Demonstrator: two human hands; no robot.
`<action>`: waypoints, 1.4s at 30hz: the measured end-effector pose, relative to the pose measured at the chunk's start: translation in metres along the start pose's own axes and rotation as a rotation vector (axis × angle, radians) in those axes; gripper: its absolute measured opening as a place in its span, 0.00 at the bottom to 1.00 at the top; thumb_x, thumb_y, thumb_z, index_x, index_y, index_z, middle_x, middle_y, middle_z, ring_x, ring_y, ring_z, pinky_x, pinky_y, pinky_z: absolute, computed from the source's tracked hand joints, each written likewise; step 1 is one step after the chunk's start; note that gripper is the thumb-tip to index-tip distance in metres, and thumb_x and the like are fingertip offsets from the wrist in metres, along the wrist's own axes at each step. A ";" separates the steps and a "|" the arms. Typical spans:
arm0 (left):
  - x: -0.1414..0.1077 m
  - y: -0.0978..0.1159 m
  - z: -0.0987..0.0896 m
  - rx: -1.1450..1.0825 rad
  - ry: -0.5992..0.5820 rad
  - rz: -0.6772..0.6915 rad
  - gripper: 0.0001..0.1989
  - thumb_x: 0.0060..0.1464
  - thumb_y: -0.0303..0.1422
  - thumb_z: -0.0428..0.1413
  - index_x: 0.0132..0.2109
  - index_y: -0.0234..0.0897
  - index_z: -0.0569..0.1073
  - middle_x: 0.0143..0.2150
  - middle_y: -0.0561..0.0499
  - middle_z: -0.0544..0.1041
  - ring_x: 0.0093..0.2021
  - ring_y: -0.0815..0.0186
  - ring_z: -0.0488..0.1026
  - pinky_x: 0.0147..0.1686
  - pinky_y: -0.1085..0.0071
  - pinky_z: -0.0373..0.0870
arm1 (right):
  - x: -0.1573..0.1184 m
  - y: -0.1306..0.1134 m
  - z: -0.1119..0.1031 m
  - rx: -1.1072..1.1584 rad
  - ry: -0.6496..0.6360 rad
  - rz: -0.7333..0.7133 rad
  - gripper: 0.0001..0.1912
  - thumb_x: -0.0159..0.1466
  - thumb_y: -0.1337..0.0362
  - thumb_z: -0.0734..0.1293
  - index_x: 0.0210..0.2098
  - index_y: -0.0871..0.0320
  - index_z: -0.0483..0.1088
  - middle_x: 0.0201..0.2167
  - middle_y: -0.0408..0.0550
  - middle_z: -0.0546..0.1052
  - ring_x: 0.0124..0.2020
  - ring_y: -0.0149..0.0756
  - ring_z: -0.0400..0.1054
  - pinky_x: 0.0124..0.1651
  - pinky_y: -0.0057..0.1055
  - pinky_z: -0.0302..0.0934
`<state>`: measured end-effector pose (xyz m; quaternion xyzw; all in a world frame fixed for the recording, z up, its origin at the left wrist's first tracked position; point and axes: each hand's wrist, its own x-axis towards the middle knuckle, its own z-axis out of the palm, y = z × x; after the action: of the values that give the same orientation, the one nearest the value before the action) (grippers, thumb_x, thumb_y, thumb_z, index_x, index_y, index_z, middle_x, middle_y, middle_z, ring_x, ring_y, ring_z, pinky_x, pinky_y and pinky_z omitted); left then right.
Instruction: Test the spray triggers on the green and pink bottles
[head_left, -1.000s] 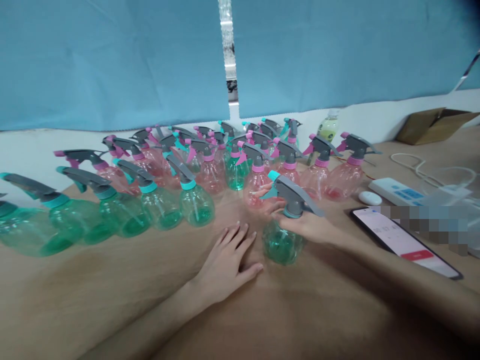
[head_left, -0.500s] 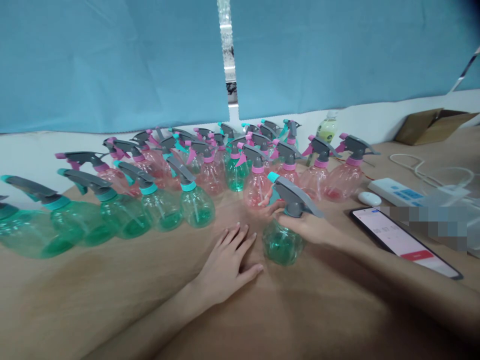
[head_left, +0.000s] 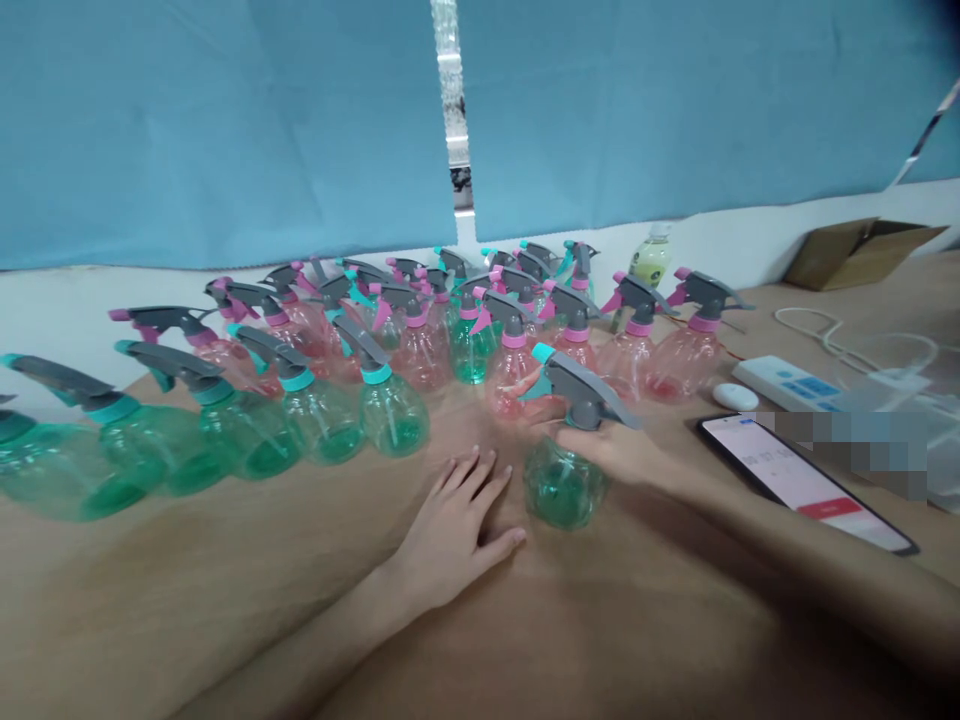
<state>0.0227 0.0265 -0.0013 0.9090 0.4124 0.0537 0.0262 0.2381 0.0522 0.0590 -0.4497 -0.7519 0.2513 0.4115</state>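
My right hand (head_left: 574, 435) is wrapped round the neck of a green spray bottle (head_left: 564, 490) with a grey and turquoise trigger head. The bottle stands upright on the wooden table, its nozzle pointing left and away from me. My left hand (head_left: 454, 535) lies flat on the tabletop just left of this bottle, fingers spread and holding nothing. Beyond both hands is a pink spray bottle (head_left: 512, 375). A row of green spray bottles, among them a round one (head_left: 395, 415), stretches off to the left. Part of the right hand's grip is hidden behind the trigger head.
Several pink and green spray bottles crowd the back, before a blue curtain (head_left: 300, 130). To the right lie a phone (head_left: 810, 480), a white oval object (head_left: 736, 397), a power strip (head_left: 787, 383) and cables. A drink bottle (head_left: 651, 258) and a cardboard box (head_left: 855, 255) stand farther back.
Almost nothing differs. The view has shifted very slightly; both hands and the held spray bottle keep their places.
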 end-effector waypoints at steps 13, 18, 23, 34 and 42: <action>0.000 0.000 0.000 -0.008 0.012 0.002 0.30 0.58 0.51 0.42 0.62 0.40 0.53 0.65 0.48 0.51 0.64 0.55 0.42 0.59 0.55 0.44 | 0.002 -0.003 0.002 0.248 -0.054 -0.059 0.31 0.53 0.66 0.64 0.55 0.43 0.56 0.53 0.40 0.68 0.46 0.43 0.68 0.47 0.41 0.67; -0.001 -0.001 0.001 -0.006 0.011 0.004 0.31 0.58 0.51 0.42 0.63 0.40 0.53 0.65 0.48 0.50 0.64 0.56 0.42 0.59 0.55 0.43 | 0.001 -0.001 0.003 0.227 -0.047 -0.053 0.31 0.54 0.66 0.65 0.56 0.44 0.56 0.54 0.39 0.67 0.46 0.42 0.69 0.48 0.40 0.67; 0.000 0.000 0.000 0.000 -0.006 -0.009 0.31 0.58 0.51 0.42 0.62 0.38 0.54 0.65 0.46 0.50 0.64 0.55 0.43 0.59 0.55 0.44 | 0.001 0.000 0.003 0.264 -0.059 -0.054 0.33 0.54 0.68 0.65 0.57 0.43 0.54 0.54 0.38 0.67 0.49 0.43 0.67 0.48 0.40 0.67; 0.000 0.000 0.000 -0.010 0.003 -0.002 0.31 0.58 0.51 0.42 0.62 0.39 0.53 0.65 0.47 0.50 0.64 0.55 0.43 0.59 0.55 0.44 | 0.000 0.008 0.003 0.094 -0.020 -0.044 0.31 0.55 0.62 0.64 0.57 0.45 0.55 0.47 0.41 0.73 0.34 0.41 0.73 0.36 0.41 0.70; -0.001 -0.001 0.002 -0.006 0.017 -0.005 0.31 0.58 0.51 0.42 0.62 0.39 0.54 0.65 0.47 0.50 0.63 0.55 0.44 0.59 0.55 0.44 | 0.000 0.005 0.003 0.041 -0.022 -0.055 0.22 0.56 0.61 0.62 0.51 0.46 0.60 0.40 0.42 0.75 0.33 0.40 0.72 0.37 0.40 0.69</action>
<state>0.0218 0.0264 -0.0031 0.9075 0.4145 0.0627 0.0254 0.2380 0.0544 0.0538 -0.4176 -0.7632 0.2600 0.4191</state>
